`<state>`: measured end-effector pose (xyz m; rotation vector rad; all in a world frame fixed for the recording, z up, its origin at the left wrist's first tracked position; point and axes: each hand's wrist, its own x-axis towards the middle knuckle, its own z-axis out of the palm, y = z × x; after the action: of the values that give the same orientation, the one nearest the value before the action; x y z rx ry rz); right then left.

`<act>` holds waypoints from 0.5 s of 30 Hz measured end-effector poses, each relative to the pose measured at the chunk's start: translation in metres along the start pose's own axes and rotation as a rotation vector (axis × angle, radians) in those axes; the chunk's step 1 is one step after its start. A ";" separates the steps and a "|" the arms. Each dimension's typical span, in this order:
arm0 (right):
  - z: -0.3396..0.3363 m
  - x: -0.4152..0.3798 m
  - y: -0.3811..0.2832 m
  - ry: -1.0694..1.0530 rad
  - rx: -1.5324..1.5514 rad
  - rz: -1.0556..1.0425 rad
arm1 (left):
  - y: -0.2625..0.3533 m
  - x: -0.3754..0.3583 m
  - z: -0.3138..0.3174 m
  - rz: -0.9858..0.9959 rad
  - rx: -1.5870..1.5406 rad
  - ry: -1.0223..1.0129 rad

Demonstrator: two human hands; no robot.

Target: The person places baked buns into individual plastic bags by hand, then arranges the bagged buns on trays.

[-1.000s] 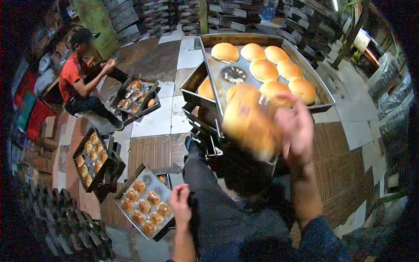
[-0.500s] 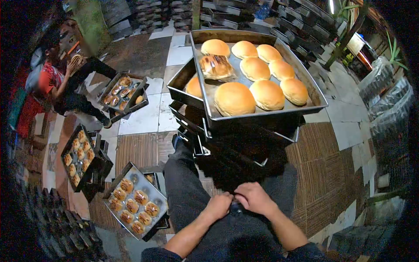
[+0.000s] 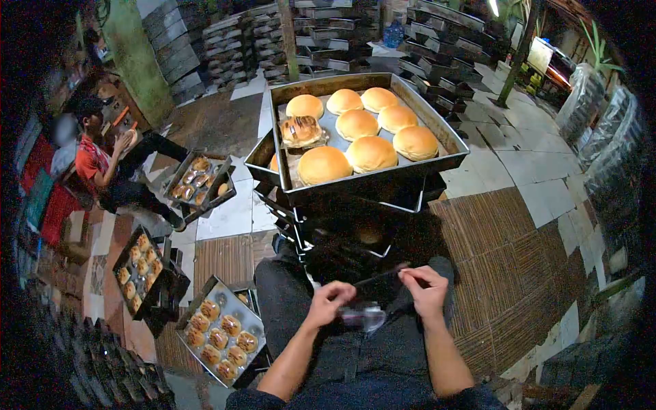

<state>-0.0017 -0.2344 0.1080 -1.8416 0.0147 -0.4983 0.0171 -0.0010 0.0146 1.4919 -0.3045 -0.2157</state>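
Observation:
Above my lap, my left hand (image 3: 328,304) is closed with thumb and fingers together, its fingertips blurred. My right hand (image 3: 425,287) is raised a little higher in a pinch. A thin, smeared dark strip stretches between the two hands; I cannot make out what it is. Below them, clear plastic (image 3: 367,318) lies on my lap. In front stands a large metal tray (image 3: 376,179) on a stack of trays. Several round golden buns (image 3: 371,155) sit in it, unwrapped. At its left side lies one bun in a printed clear wrapper (image 3: 301,131).
Trays of wrapped buns stand on the floor at the left: a near tray (image 3: 222,301), a middle tray (image 3: 140,270) and a far tray (image 3: 198,181). A co-worker in a red shirt (image 3: 92,160) sits beyond, holding a bun. Stacked dark tins (image 3: 335,34) line the back.
My hands were together at my lap and have moved apart, the right one upward. The clear plastic on my lap shows more. The view has shifted, so the big tray appears lower and further left.

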 end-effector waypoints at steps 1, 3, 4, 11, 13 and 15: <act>-0.002 0.002 -0.001 0.016 0.105 0.048 | 0.031 0.006 0.005 -0.206 -0.297 0.122; 0.007 0.003 -0.015 -0.007 0.135 0.058 | 0.043 0.021 0.005 -0.244 -0.323 0.273; 0.013 0.002 -0.026 0.013 0.043 -0.027 | 0.033 0.030 0.006 -0.236 -0.394 0.422; 0.046 0.155 -0.106 -0.377 0.040 -0.921 | -0.012 0.031 -0.058 -0.020 -0.641 0.602; 0.086 0.217 -0.141 -0.184 -0.262 -0.531 | -0.005 0.031 -0.071 -0.042 -0.789 0.666; 0.143 0.311 -0.123 -0.342 -0.569 -0.797 | -0.010 0.029 -0.074 -0.014 -0.896 0.678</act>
<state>0.3003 -0.1437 0.2884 -2.4449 -0.9209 -0.7652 0.0698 0.0587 0.0025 0.6081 0.3277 0.1456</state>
